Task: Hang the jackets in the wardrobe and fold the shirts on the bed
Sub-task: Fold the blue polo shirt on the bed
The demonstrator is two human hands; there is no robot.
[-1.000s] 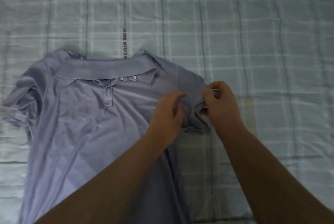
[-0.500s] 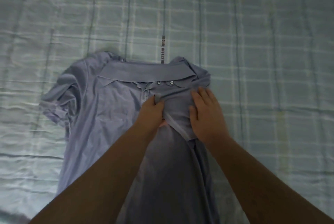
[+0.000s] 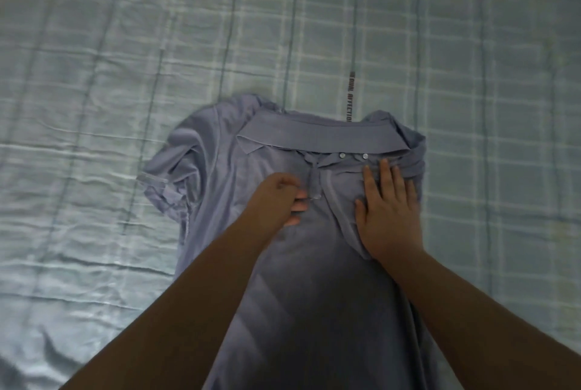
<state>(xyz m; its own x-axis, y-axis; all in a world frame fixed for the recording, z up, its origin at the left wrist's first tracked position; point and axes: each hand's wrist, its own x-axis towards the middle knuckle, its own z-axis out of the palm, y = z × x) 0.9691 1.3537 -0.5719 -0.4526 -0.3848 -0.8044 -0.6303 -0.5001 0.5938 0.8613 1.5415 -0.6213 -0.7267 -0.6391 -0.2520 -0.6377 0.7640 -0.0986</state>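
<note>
1. Polo shirt [image 3: 298, 295], lavender-grey, lies face up on the bed [image 3: 487, 232], collar [image 3: 320, 135] at the far end, hem toward the person.
2. Shirt's edge on the person's right is folded in over the chest. The sleeve [image 3: 169, 176] on the left side sticks out, crumpled.
3. Right hand [image 3: 388, 213]: flat, fingers straight & slightly spread, pressing the folded-in part just below the 2 white buttons [image 3: 342, 155].
4. Left hand [image 3: 276, 201]: fingers curled, resting on the shirt front right beside the placket [image 3: 314, 182]. Can't tell if it pinches any cloth.
5. Bed has a pale plaid sheet [image 3: 94, 106], wrinkled; a dark printed strip [image 3: 349, 97] on it runs up to the collar.
</note>
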